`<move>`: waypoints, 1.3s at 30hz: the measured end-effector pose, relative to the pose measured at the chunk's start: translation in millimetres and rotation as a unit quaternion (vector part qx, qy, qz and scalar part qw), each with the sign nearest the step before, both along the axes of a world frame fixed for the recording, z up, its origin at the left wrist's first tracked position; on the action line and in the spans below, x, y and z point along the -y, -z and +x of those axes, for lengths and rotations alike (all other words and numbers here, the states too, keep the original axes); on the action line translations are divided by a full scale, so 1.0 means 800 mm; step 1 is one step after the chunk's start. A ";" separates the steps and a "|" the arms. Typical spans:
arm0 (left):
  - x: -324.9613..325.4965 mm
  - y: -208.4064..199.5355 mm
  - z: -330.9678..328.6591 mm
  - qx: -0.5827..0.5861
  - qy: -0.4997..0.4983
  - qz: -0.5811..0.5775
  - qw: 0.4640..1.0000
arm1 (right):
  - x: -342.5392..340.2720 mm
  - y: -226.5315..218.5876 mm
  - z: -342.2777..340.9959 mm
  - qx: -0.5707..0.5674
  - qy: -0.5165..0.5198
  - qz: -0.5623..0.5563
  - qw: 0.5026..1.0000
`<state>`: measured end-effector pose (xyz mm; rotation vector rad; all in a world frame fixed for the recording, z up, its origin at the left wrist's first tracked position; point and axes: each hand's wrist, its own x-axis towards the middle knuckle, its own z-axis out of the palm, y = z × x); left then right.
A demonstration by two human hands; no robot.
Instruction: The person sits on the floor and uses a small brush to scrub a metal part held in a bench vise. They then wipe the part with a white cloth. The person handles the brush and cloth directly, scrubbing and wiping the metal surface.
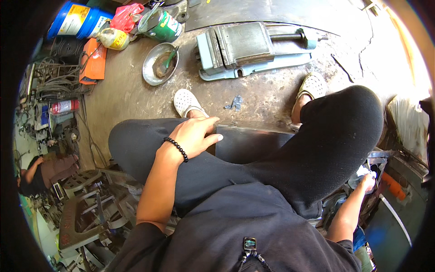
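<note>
My left hand (197, 136), with a black bead bracelet at its wrist, rests over my left leg at the left edge of a shiny sheet-metal box or panel (251, 144). Its thumb and fingers are apart, with nothing seen between them. This metal piece stands between my legs, partly hidden by my knee. Far out to the right, my right hand (369, 181) has its fingers closed on a crumpled white thing (362, 172), perhaps a rag or plastic. It is beside cluttered metal parts.
A machine vise (249, 45) lies on the floor ahead. Left of it are a metal bowl (155, 75) with a green-handled brush, a green can (165, 27), blue buckets (68, 20) and an orange box (94, 61). Another person (52, 172) is at far left, near machinery (86, 217).
</note>
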<state>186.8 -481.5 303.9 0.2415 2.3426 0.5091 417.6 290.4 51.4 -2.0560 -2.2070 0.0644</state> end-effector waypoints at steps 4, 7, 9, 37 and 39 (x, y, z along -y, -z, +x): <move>0.005 -0.007 0.010 -0.061 0.003 0.025 0.998 | 0.025 -0.118 -0.059 -0.154 -0.053 0.107 0.981; 0.013 -0.018 0.007 -0.096 0.006 0.084 0.992 | 0.044 -0.241 -0.137 -0.401 -0.264 0.036 0.876; 0.016 -0.025 -0.003 -0.089 -0.009 0.110 0.990 | 0.079 -0.310 -0.209 -0.387 -0.347 0.033 0.853; 0.024 0.353 -0.082 -0.231 -0.455 0.163 0.844 | 0.822 0.054 -0.412 -0.164 -0.324 -0.686 0.630; 0.021 0.353 -0.075 -0.174 -0.428 0.202 0.864 | 0.828 0.052 -0.412 -0.173 -0.276 -0.731 0.600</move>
